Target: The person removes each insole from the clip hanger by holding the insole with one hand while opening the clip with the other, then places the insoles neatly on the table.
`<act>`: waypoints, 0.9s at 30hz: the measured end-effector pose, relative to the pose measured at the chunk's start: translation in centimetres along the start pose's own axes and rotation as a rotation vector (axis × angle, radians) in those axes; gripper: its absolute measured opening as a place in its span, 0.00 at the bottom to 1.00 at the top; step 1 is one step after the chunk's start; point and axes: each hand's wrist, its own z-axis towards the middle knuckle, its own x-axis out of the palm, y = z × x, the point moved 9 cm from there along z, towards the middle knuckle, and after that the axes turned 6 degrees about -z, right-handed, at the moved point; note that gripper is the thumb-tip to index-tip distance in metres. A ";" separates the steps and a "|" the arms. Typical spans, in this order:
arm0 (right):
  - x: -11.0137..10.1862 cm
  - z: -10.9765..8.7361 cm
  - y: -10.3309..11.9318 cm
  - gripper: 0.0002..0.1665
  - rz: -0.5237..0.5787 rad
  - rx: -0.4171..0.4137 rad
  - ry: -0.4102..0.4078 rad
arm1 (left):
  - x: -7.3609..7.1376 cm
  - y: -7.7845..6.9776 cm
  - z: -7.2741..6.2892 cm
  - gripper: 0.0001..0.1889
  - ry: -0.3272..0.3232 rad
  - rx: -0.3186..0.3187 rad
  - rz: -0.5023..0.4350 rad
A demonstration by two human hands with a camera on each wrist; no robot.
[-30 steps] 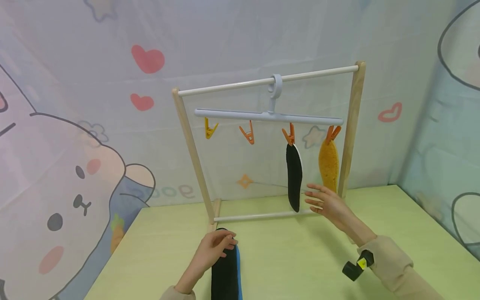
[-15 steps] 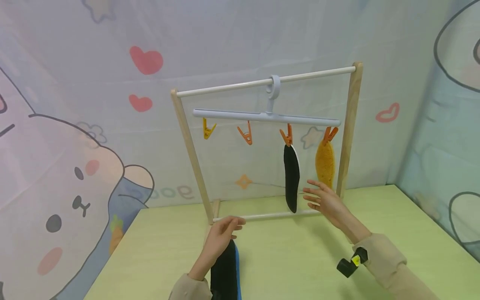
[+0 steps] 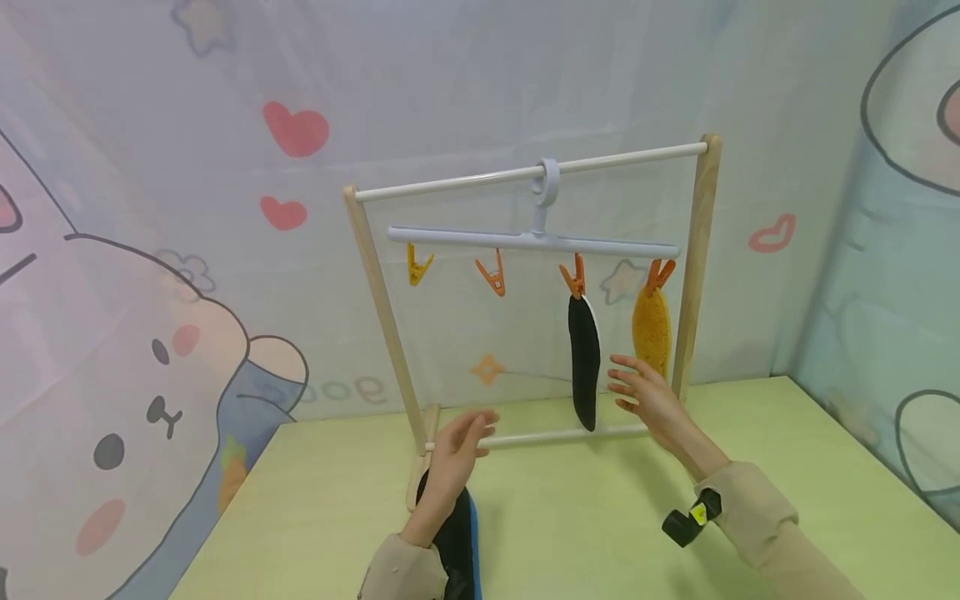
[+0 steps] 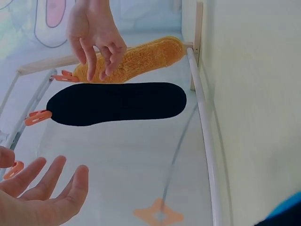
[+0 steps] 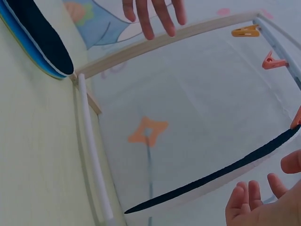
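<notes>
A black insole and a fuzzy orange-yellow insole hang upright from orange clips under a pale hanger. My right hand hovers by these two insoles with loosely bent fingers and holds nothing. Above the table, my left hand is raised with its fingers apart and no object in it. Below it lie stacked insoles, black on top with a blue edge, partly hidden by the forearm. The left wrist view shows the black insole flat side on, near the left fingers.
A wooden frame with white rods carries the hanger. A yellow clip and an orange clip hang without insoles on the left half. The pale green table meets a printed cloth backdrop.
My left hand has risen from above the stacked insoles and moved forward and slightly right, towards the frame. The right hand has barely moved. The head view has shifted slightly.
</notes>
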 end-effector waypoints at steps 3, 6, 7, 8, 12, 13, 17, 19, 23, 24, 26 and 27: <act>-0.1 0.1 0.1 0.27 -0.036 0.006 -0.011 | 0.6 -0.3 0.4 0.17 -0.016 0.012 -0.030; -0.1 0.3 0.2 0.28 -0.037 0.003 -0.018 | 1.1 -0.3 0.8 0.17 -0.026 0.022 -0.055; -0.1 0.4 0.2 0.28 -0.032 0.003 -0.020 | 1.3 -0.3 1.0 0.17 -0.029 0.025 -0.065; -0.1 0.5 0.3 0.28 -0.021 0.004 -0.020 | 1.5 -0.3 1.1 0.17 -0.031 0.032 -0.076; -0.1 0.8 0.5 0.29 0.005 0.003 -0.022 | 2.4 0.0 1.6 0.18 -0.026 0.044 -0.123; 0.0 0.9 0.6 0.29 0.010 0.003 -0.021 | 2.6 0.1 1.7 0.18 -0.024 0.047 -0.134; 0.1 1.3 1.0 0.29 0.024 -0.006 -0.015 | 3.3 0.5 2.2 0.20 -0.024 0.048 -0.161; 0.2 1.5 1.2 0.29 0.026 -0.008 -0.014 | 3.6 0.6 2.5 0.21 -0.025 0.045 -0.171; 0.3 2.1 1.5 0.30 0.024 -0.003 -0.019 | 4.3 0.9 2.8 0.22 -0.025 0.032 -0.178; 0.3 2.2 1.6 0.30 0.021 -0.004 -0.019 | 4.5 1.0 2.9 0.22 -0.025 0.027 -0.181; 0.4 2.4 1.9 0.30 0.006 -0.005 -0.021 | 4.8 1.2 3.1 0.21 -0.024 0.013 -0.190; 0.4 2.4 2.1 0.31 -0.006 -0.006 -0.024 | 5.0 1.3 3.2 0.21 -0.023 0.008 -0.197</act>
